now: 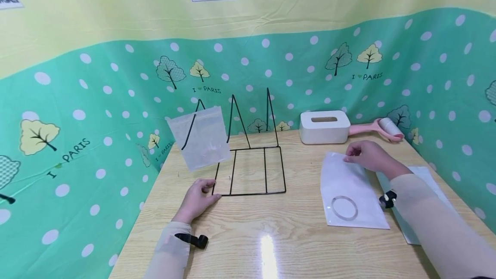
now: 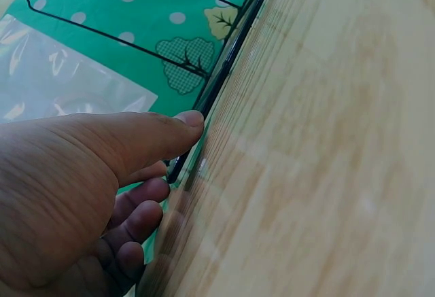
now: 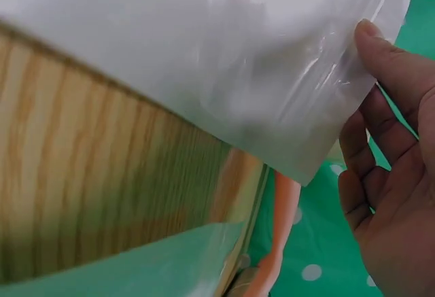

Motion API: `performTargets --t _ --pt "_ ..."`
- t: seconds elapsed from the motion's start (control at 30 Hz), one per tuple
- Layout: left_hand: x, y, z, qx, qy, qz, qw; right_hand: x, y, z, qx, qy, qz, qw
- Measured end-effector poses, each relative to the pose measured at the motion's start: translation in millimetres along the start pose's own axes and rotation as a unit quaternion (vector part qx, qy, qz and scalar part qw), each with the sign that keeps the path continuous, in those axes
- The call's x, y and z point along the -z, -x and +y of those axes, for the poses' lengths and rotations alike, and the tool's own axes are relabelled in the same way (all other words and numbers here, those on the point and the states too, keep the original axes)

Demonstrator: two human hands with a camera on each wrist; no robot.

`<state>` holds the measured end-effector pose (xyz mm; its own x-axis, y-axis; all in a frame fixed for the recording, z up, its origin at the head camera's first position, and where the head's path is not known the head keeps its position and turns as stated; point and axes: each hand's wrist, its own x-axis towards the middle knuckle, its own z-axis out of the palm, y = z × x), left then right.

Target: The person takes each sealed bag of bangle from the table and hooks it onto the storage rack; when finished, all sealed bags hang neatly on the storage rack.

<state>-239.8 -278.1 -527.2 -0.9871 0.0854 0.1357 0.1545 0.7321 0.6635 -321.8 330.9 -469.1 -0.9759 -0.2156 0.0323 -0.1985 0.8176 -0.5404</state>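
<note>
Black wire rack (image 1: 250, 148), one, in the left-hand grip (image 1: 197, 199); one white bag (image 1: 345, 185) in the right-hand grip (image 1: 367, 155).

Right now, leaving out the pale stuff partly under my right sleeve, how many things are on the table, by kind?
White bags: 2
Black wire rack: 1
White tissue box: 1
Pink roller: 1
Total: 5

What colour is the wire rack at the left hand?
Black; the wire rack shows best in the head view.
</note>
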Motion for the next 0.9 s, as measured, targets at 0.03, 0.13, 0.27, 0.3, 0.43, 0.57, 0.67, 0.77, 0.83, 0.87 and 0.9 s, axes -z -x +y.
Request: performTargets --t 0.03,0.13,0.27,0.3,0.43,0.57,0.67,0.77,0.83,0.87,0.9 --pt "0.2 -0.1 0.3 0.001 0.002 0.0 1.0 -0.5 -0.6 -0.5 0.007 -0.006 0.003 1.0" --pt "0.4 0.0 0.7 0.002 0.004 0.001 1.0 -2.4 -1.7 -3.3 0.009 -0.026 0.011 1.0" --pt "0.0 0.0 -0.2 -0.002 0.004 0.003 1.0 -3.5 -1.9 -6.9 0.01 -0.052 0.014 0.998" --pt "-0.3 -0.2 -0.7 -0.001 0.003 0.003 1.0 -3.6 -1.9 -7.5 0.01 -0.058 0.014 0.998" --pt "-1.0 -1.3 -1.7 0.0 0.003 0.003 1.0 -3.5 -2.1 -8.8 0.014 -0.075 0.009 0.997" --pt "-0.7 -1.7 -2.2 -0.005 0.002 0.003 1.0 -2.6 -1.1 -10.6 0.023 -0.075 -0.001 0.997" --pt "-0.5 -1.7 -2.5 -0.007 0.001 0.003 1.0 -2.5 -0.6 -11.4 0.029 -0.067 -0.007 0.997" --pt "-0.8 -1.7 -2.4 -0.005 0.001 0.003 1.0 -1.9 0.0 -12.0 0.035 -0.06 -0.012 0.998" --pt "-0.9 -1.6 -1.7 -0.003 0.002 0.002 1.0 -1.2 0.4 -12.4 0.029 -0.054 -0.01 0.998" --pt "-0.8 -1.5 -1.2 -0.002 0.002 0.002 1.0 -0.5 0.7 -12.8 0.026 -0.05 -0.008 0.998" --pt "-0.7 -1.4 -1.1 0.0 0.003 0.002 1.0 0.4 1.0 -13.4 0.024 -0.047 -0.006 0.999"
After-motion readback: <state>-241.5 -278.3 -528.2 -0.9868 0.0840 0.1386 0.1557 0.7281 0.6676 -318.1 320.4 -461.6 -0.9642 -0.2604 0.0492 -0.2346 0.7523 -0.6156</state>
